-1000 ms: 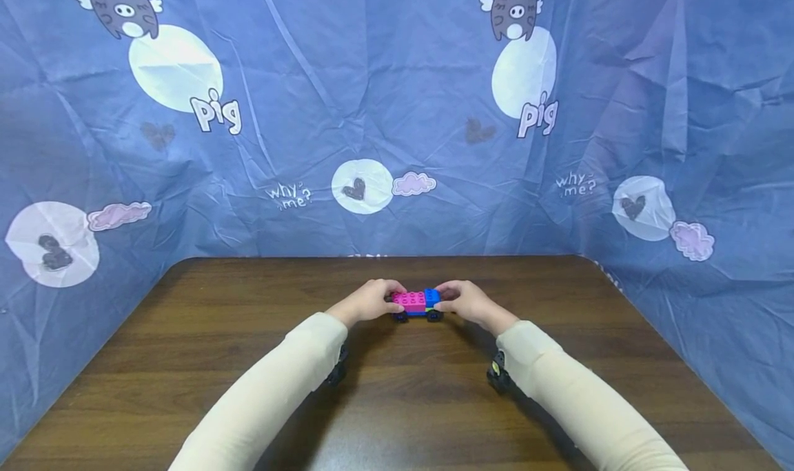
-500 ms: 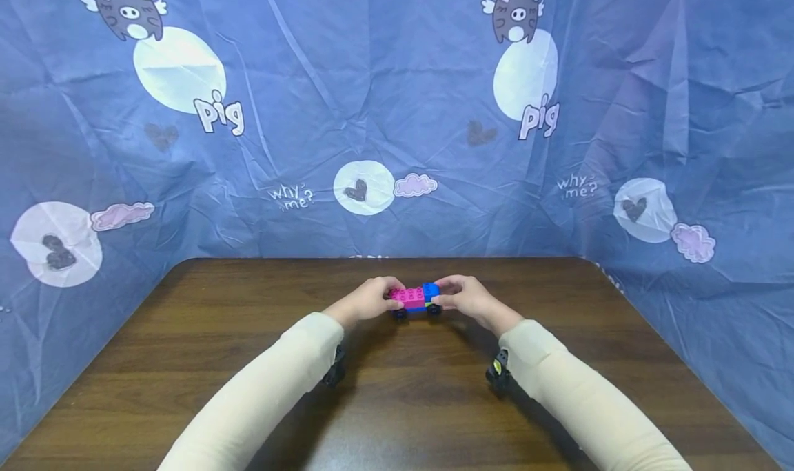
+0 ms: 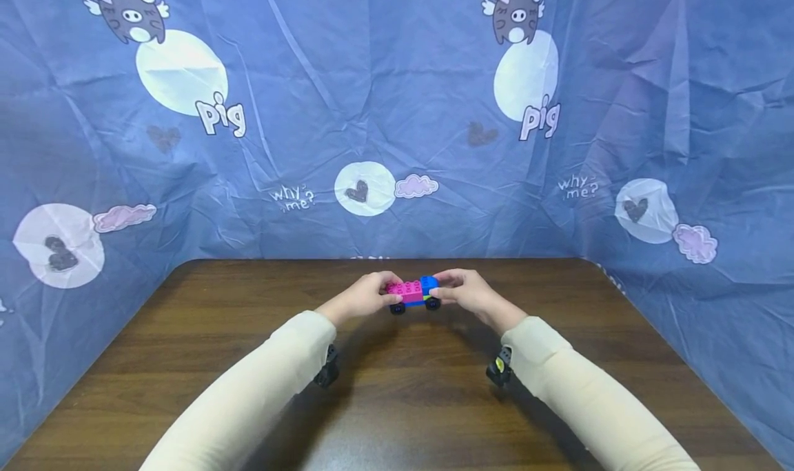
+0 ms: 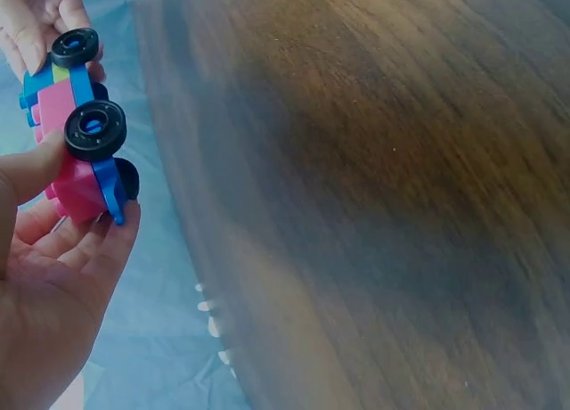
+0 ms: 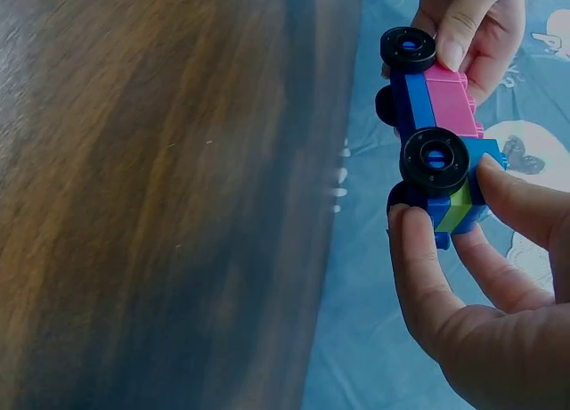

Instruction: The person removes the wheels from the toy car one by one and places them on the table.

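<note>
"Sleeves [image 3: 595, 395] are nearest. Findings?"

"Pale, cuffed, a black wrist camera [image 3: 499, 367] below each. Left hand [image 3: 366, 296] grips the pink end of the toy truck [image 3: 406, 293], thumb against its side. Right hand [image 3: 474, 295] grips the opposite end, thumb on the blue brick [image 3: 429, 283], fingertips touching a wheel."

"Truck's position?"

"Between the hands, apparently raised off the table, blue end slightly higher in the head view."

"Assembly done?"

"Four black wheels [image 5: 435, 160] fitted to the blue chassis [image 5: 414, 102]; pink section [image 5: 454, 105] and blue brick seated above, lime-green piece [image 5: 456, 209] beneath the blue one. Judgement: build complete, or nearly so."

"Outstanding?"

"No missing part evident; neither hand has released it. Underside not fully shown, so further work cannot be ruled out."

"Beyond?"

"Wood-grain table [image 3: 422, 409] below; printed blue cloth [image 3: 434, 112] hanging behind."
</note>
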The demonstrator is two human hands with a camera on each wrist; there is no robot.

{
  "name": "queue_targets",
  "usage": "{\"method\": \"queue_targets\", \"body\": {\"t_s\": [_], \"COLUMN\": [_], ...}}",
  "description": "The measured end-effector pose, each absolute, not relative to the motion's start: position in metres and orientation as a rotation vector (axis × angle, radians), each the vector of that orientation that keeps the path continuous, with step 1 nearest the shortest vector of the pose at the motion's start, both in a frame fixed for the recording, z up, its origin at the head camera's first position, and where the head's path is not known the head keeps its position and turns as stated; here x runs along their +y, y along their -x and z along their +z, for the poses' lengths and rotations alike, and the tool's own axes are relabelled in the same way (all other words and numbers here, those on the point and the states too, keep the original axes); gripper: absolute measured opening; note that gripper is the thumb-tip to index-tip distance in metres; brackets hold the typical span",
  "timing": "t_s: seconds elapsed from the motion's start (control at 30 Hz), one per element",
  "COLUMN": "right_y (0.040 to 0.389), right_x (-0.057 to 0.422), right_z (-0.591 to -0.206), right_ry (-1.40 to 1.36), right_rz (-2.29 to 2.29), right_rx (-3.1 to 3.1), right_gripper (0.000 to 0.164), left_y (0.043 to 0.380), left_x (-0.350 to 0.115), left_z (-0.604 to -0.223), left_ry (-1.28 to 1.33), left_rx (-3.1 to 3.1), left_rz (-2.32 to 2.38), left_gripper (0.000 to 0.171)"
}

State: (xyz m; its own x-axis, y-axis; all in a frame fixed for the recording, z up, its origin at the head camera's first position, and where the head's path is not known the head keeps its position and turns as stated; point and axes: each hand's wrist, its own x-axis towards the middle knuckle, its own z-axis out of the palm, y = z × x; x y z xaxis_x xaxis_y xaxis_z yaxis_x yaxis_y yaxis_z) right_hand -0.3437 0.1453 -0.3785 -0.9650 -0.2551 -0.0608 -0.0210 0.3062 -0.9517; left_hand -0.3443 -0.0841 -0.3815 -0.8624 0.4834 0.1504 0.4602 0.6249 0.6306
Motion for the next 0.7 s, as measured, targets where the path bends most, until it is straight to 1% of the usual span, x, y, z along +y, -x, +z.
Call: {"method": "queue_targets", "body": {"t_s": [0.43, 0.7], "right_y": [0.33, 0.32], "right_x": [0.141, 0.138], "right_z": [-0.356, -0.338], "right_ry": [0.31, 0.359], "right_rz": [-1.67, -1.569], "right_rx": [2.424, 2.448], "right_gripper": [0.045, 0.045], "left_y": [0.331, 0.322], "left_x": [-0.097, -0.104], "left_z": [-0.361, -0.354], "left_ry": [-0.834, -0.812], "left_rx": [2.738, 2.623], "left_rz": [1.117, 1.22], "left_gripper": [0.028, 0.035]}}
